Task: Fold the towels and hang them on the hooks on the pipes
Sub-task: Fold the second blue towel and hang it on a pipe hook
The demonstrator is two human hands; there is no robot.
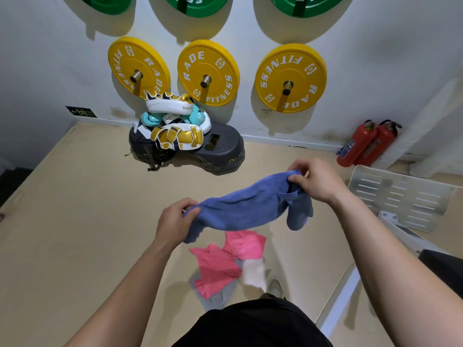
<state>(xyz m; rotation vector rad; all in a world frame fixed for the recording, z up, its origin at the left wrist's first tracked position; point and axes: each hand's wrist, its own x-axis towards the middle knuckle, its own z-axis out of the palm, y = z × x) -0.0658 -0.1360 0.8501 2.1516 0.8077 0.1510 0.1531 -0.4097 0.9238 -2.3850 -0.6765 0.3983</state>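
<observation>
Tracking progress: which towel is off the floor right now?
The blue towel, held between the left hand and right hand; the pink towel and grey towel lie on the floor.

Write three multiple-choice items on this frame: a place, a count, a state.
1. The pink towels lie: A) on the floor under the blue towel; B) on the black step; C) on a hook.
2. The yellow plates on the wall number: A) two; B) three; C) five.
3. The blue towel is: A) folded on the floor; B) gripped by the left hand and right hand; C) hung up.
Answers: 1A, pink cloth lies on the floor beneath it; 2B, three yellow discs show; 3B, each hand grips an end.
</observation>
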